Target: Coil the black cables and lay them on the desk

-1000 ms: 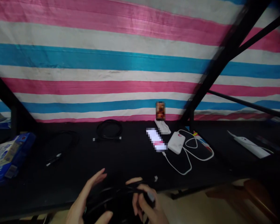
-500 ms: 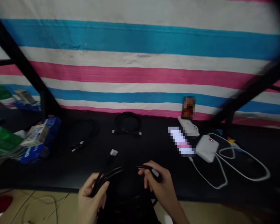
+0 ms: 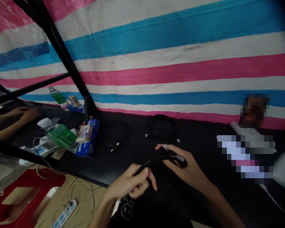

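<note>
A black cable (image 3: 148,163) stretches between my two hands above the front of the black table. My left hand (image 3: 133,182) is closed round the cable, thumb on top. My right hand (image 3: 191,169) grips its other part, near a dark plug with a grey tip (image 3: 180,158). Another pale plug end (image 3: 165,147) shows by the right index finger. Just beyond my hands lies a coiled black cable (image 3: 161,136) with two pale-tipped ends. Left of it rests a second coiled black cable (image 3: 123,142), its ends pointing towards me.
A blue snack box (image 3: 84,150), a small beige carton (image 3: 84,133) and a green-liquid bottle (image 3: 61,134) stand left. Farther left are another person's hands (image 3: 29,114). A blurred-out lit phone (image 3: 242,158) lies right. A black frame post (image 3: 68,63) rises at left; a power strip (image 3: 65,215) lies below.
The view has swung left, bringing another person's hands into sight. My hands have come closer together, and the loose plug end that stood by my left hand is now at my right fingers.
</note>
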Available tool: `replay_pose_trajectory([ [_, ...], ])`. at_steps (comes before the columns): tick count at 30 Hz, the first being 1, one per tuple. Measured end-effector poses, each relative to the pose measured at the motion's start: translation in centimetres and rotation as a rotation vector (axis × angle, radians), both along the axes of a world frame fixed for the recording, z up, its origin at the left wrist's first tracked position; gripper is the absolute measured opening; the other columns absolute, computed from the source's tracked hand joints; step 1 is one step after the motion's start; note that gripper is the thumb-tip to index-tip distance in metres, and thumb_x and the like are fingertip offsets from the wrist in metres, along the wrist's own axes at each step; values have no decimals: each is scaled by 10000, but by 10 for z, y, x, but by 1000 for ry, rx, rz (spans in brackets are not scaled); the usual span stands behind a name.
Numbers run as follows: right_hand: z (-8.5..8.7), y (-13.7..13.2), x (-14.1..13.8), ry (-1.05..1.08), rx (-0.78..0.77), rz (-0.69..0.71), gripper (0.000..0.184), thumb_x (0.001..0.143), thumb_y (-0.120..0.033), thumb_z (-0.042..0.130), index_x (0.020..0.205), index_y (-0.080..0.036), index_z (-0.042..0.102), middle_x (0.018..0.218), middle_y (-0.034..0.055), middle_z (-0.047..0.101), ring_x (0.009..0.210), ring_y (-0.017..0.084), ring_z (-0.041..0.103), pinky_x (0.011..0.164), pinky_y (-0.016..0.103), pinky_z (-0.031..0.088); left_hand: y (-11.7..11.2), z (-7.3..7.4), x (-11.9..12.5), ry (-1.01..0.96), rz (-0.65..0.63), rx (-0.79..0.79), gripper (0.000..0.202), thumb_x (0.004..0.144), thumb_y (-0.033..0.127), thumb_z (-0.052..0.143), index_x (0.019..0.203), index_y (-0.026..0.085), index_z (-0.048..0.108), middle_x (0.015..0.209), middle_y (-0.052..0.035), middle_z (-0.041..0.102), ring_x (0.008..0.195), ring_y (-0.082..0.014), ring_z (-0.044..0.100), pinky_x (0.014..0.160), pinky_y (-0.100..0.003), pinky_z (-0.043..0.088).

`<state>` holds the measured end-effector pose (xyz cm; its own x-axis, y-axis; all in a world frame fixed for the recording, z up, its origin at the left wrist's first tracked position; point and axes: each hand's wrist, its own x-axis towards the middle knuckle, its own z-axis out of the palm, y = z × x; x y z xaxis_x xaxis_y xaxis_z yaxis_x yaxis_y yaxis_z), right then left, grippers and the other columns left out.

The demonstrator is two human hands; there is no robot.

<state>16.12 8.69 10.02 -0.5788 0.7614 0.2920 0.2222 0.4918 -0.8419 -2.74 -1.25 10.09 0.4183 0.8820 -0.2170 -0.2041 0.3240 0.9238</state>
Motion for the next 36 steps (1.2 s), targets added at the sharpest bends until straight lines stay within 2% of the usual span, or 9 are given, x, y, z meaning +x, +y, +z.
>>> replay_pose_trajectory([
  [3,7,12,0,-21,-26,-11,143,785,-312,618,798,-176,658,708,14,666,677,154,635,601,229,497,30,4,-10,-59,-91,-27,465,845,523,437,598,138,519,360,101,234,281,-13,124,285,-164,64],
  [8,20,21,6,109,-76,-125,519,746,-283,657,1235,-231,489,935,39,684,812,176,645,673,275,511,68,11,-8,-95,-362,-230,574,728,678,470,452,184,379,338,101,168,272,2,30,279,-158,1],
  [11,29,22,10,80,15,-9,333,775,-275,616,1105,-232,598,1019,50,664,906,199,624,789,338,493,78,15,-4,2,-418,-243,577,694,671,520,420,172,423,328,92,170,266,3,31,289,-168,-8],
  [17,24,44,17,161,29,-116,108,739,-278,644,818,-208,661,866,20,669,831,178,614,765,307,467,81,19,-9,-22,-22,11,411,720,549,573,622,150,578,403,69,260,367,-92,405,421,-217,325],
  [21,-5,76,12,497,-403,-408,318,644,-393,707,875,-204,598,696,-12,605,419,60,416,368,192,302,94,6,-5,-48,345,172,430,716,528,576,903,142,594,566,33,425,598,-129,538,615,-246,403],
  [24,-30,94,0,723,-676,-542,364,583,-428,720,784,-204,514,603,-49,539,335,13,216,317,173,151,118,-11,11,17,605,258,520,701,395,645,1133,158,479,669,32,482,639,-103,529,638,-219,381],
  [27,-49,105,-10,807,-718,-596,367,581,-422,692,783,-208,473,583,-51,537,346,39,343,348,175,262,150,-30,29,161,793,295,517,808,349,512,1243,127,345,675,39,457,550,-77,476,594,-216,369],
  [32,-68,122,-4,488,-434,-688,549,684,-483,567,1127,-172,476,872,77,660,805,238,639,736,372,475,196,-47,33,478,871,353,504,887,322,340,1327,98,237,864,-55,551,669,-104,558,689,-251,428],
  [36,-82,123,8,-39,-166,-816,778,733,-580,468,1331,-99,340,1301,221,454,1252,348,379,1039,512,193,188,-46,12,791,825,436,542,780,287,556,1275,124,407,1206,-164,498,1113,-218,505,934,-331,374],
])
